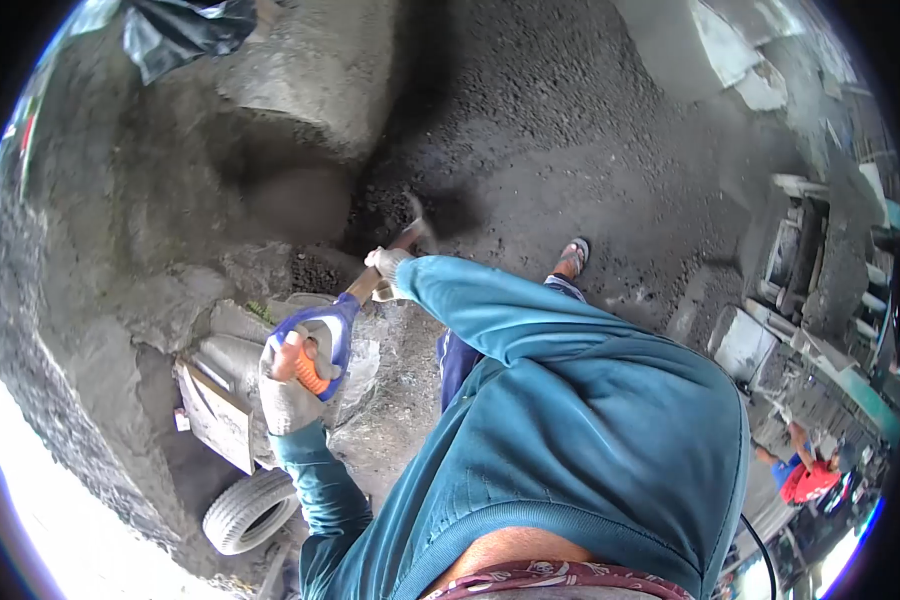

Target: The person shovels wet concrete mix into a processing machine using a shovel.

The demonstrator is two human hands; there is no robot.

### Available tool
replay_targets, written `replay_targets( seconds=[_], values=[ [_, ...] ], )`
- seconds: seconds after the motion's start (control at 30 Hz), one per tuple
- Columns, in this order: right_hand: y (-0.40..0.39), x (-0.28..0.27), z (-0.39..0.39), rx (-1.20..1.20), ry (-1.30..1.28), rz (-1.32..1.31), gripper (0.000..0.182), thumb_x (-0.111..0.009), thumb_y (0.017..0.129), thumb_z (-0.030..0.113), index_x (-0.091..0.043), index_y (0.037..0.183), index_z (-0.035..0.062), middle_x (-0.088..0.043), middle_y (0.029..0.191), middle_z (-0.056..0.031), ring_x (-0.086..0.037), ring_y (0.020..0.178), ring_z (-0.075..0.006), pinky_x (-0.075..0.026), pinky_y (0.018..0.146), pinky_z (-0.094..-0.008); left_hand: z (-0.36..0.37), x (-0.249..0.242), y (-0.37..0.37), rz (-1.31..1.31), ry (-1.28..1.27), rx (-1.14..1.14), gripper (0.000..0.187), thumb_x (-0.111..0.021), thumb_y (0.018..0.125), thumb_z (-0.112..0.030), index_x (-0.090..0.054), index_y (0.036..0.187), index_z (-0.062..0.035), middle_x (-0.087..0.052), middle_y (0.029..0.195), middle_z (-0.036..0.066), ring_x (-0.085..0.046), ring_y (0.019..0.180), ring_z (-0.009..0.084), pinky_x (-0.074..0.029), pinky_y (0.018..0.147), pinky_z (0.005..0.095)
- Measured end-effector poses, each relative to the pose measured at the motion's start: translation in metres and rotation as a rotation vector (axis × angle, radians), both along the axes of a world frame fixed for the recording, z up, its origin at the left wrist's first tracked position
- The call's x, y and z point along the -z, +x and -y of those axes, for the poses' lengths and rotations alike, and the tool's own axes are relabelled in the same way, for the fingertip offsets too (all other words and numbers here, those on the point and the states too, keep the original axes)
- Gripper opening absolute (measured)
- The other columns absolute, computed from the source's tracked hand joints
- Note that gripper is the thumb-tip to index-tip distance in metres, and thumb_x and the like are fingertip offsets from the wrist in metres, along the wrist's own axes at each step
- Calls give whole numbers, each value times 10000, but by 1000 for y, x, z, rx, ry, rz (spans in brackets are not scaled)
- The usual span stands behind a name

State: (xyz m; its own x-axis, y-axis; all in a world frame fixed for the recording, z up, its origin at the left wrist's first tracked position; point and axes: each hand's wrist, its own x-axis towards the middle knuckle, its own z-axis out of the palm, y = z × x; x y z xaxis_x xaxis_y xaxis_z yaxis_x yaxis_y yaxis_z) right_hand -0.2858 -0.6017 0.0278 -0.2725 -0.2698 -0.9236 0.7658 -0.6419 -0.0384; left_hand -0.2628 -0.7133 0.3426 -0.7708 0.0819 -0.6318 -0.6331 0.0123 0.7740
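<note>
A shovel [372, 280] with a wooden shaft and a blue D-shaped handle with an orange grip slants across the view. My left hand [288, 375], in a pale work glove with bare fingertips, is closed round the orange grip. Farther down, my right hand [385, 272], also gloved, wraps the shaft. Beyond it the shovel's lower end is smeared by motion, close over dark loose gravel [380, 205] beside a concrete block [310, 75]. My sandalled foot [572, 258] stands on the grey ground to the right of the shovel.
A wide spread of gravel [540, 90] lies ahead. At the left rise a rough concrete wall [90, 300], a leaning board [215, 420] and a tyre [252, 510]. Black plastic [185, 35] hangs at the top left. A person in red [810, 482] is at the far right.
</note>
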Motion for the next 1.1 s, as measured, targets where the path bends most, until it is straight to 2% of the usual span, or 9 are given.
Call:
replay_targets(
  seconds=[0.1,0.23,0.4,0.53,0.7,0.8,0.83,0.93,1.1],
  values=[
    [-19,14,36,50,-85,-79,76,-641,870,301,-601,824,255,-605,875,34,-602,846,-220,-509,705,-477,2,-18,8,-155,-93,110,244,-698,860,-251,-598,914,-35,-592,762,26,-536,532,126,-433,488,276],
    [11,-29,-17,224,-64,-111,128,-671,868,276,-587,946,220,-593,936,-32,-586,839,-225,-510,671,-466,-53,-65,17,-215,-199,387,366,-716,855,-301,-625,1036,4,-589,742,13,-535,578,82,-419,533,228],
    [70,-27,-163,263,-196,-163,201,-665,859,255,-532,1007,225,-561,959,-42,-573,844,-228,-505,638,-458,-111,-84,3,-407,-132,1013,469,-758,801,-410,-612,925,18,-532,705,102,-489,654,140,-421,612,324],
    [97,-55,-284,522,63,58,150,-621,838,111,-498,893,176,-519,808,-38,-552,685,-219,-514,622,-441,-167,-88,-7,-758,-52,1387,546,-668,834,-574,-654,850,-28,-572,662,139,-567,596,318,-445,607,386],
    [120,22,-415,978,150,77,211,-584,823,45,-491,928,204,-485,829,5,-544,721,-182,-542,706,-441,-258,-77,-23,-1383,-264,1046,292,-681,851,-311,-652,734,-45,-569,627,119,-569,634,352,-453,667,436],
    [129,23,-464,1242,231,-130,177,-564,798,37,-461,843,174,-476,734,2,-523,646,-186,-524,621,-373,-284,-51,-36,-1308,-457,664,320,-699,756,-142,-649,1032,12,-642,996,188,-627,924,330,-493,854,432],
    [128,20,-479,1280,251,-133,172,-566,796,43,-459,838,170,-474,728,1,-518,640,-190,-523,620,-374,-285,-40,-38,-895,-300,575,485,-685,784,-142,-545,1216,29,-613,1126,175,-615,1043,287,-494,915,388],
    [115,-5,-513,1374,323,-113,151,-564,793,60,-454,824,159,-469,712,-4,-507,623,-200,-518,617,-388,-285,11,-60,-291,246,333,450,-664,823,-120,-504,1215,34,-606,1077,155,-656,855,224,-544,777,352],
    [78,-61,-552,1385,444,-209,102,-536,849,145,-434,837,141,-452,676,-16,-488,597,-217,-489,621,-441,-273,71,-110,121,667,253,360,-662,816,-143,-556,1125,6,-624,862,133,-634,663,262,-543,632,359]
  ],
)
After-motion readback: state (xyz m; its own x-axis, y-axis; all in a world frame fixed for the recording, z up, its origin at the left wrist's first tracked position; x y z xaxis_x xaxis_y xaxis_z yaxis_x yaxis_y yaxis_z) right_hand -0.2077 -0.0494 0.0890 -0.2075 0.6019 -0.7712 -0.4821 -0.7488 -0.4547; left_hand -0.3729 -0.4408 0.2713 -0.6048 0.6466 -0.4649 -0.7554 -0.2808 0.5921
